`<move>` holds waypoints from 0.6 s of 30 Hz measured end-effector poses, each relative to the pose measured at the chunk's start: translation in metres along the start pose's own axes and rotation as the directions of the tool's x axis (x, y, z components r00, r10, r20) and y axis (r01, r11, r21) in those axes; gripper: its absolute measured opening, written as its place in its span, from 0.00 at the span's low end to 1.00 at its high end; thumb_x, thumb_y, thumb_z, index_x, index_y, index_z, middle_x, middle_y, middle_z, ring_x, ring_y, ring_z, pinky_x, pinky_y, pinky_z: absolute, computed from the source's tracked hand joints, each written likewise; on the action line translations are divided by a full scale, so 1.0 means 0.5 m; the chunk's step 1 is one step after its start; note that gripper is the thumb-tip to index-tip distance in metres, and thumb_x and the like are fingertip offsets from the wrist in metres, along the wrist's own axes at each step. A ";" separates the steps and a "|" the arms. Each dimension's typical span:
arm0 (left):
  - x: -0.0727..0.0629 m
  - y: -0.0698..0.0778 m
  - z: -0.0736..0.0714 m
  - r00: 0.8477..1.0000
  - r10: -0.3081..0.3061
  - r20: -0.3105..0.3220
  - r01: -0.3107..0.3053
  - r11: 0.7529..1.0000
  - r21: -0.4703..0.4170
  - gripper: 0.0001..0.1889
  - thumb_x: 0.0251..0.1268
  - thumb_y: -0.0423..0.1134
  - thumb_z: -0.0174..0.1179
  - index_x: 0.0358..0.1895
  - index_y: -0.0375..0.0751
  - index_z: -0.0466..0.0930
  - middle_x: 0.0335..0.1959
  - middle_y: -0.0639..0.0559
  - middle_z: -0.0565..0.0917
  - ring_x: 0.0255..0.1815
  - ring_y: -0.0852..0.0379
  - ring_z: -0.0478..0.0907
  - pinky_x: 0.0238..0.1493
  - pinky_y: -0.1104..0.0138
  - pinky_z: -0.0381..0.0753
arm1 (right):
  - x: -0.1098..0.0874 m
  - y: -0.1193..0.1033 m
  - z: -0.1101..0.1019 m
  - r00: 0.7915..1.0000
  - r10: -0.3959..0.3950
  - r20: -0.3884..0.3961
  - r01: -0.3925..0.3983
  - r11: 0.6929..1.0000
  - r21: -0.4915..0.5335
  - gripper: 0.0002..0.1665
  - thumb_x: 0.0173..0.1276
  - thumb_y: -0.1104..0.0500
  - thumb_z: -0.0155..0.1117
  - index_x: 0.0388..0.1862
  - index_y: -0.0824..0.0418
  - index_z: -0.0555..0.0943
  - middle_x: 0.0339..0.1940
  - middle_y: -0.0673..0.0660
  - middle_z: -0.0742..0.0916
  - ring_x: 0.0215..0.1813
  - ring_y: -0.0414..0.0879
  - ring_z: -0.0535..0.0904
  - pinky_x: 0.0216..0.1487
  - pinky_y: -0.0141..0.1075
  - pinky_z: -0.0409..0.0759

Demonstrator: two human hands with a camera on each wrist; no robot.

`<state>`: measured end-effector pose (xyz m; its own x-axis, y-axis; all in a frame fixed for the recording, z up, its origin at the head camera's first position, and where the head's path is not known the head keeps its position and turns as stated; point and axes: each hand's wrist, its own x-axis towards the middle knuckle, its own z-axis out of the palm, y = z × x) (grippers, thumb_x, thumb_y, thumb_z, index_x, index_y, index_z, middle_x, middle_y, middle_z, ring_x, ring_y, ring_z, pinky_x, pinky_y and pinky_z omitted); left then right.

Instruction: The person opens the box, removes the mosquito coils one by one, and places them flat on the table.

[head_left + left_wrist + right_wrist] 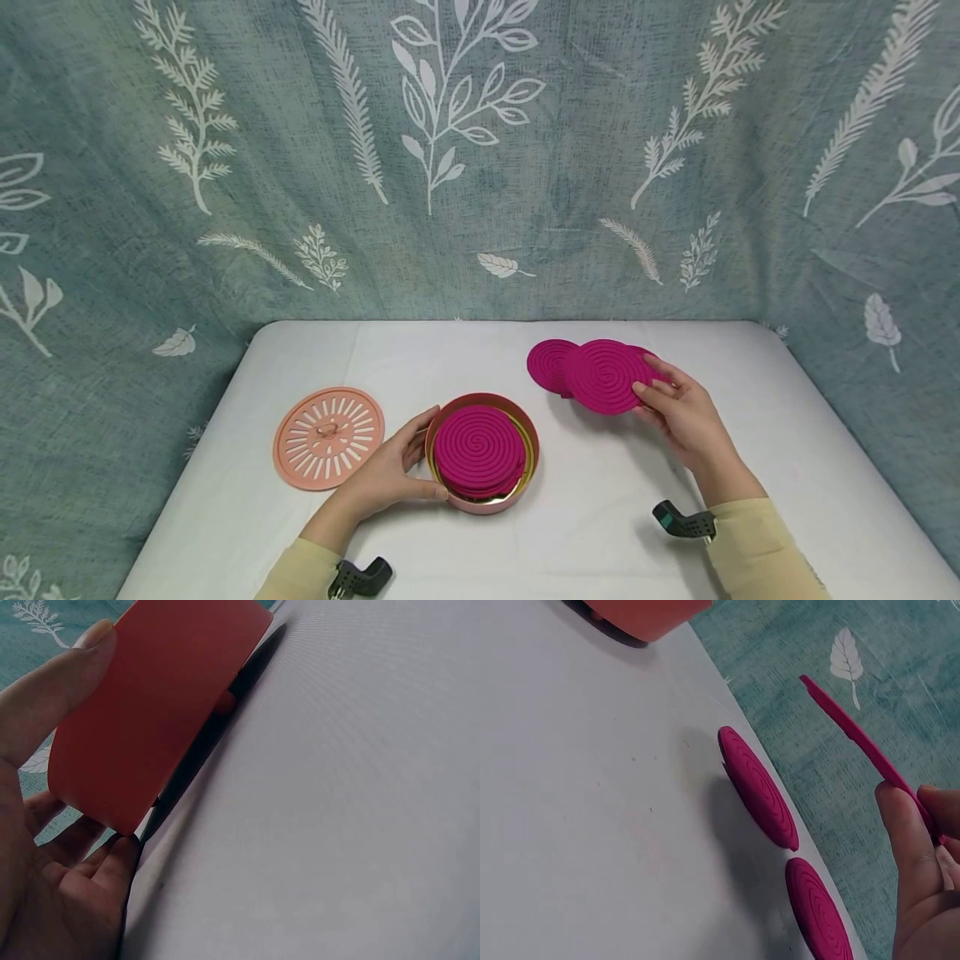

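Note:
A pink-orange round mosquito coil holder (533, 467) stands on the table with a stack of magenta mosquito coils (480, 446) inside. My left hand (393, 471) grips its left side, thumb near the front and fingers behind; its red outer wall (150, 705) fills much of the left wrist view. Above the table at the right, my right hand (678, 412) pinches a flat magenta mosquito coil (606, 379) by its edge. Two further groups of coils lie below and behind it: one coil (757, 787) and another (819, 911) show in the right wrist view.
A slotted peach lid (300, 462) with a small central loop lies left of the holder. White cloth covers the table (585, 542). A leaf-patterned teal curtain (480, 275) hangs behind the far edge.

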<state>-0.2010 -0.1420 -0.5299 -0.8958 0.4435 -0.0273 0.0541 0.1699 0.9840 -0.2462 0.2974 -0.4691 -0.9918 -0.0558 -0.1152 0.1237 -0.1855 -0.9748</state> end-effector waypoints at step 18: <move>-0.001 0.001 0.000 1.000 -0.015 0.002 0.015 1.000 -0.007 0.63 0.35 0.41 0.85 0.78 0.61 0.53 0.75 0.61 0.60 0.75 0.65 0.55 0.71 0.74 0.60 | 0.016 -0.019 -0.113 0.989 0.103 -0.108 -0.068 0.956 0.286 0.49 0.70 0.68 0.63 0.82 0.51 0.50 0.45 0.53 0.87 0.43 0.44 0.86 0.45 0.34 0.87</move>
<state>-0.2005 -0.1423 -0.5292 -0.8955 0.4431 -0.0425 0.0375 0.1702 0.9847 -0.2569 0.3540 -0.4712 -0.9714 0.0318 -0.2351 0.1955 -0.4541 -0.8692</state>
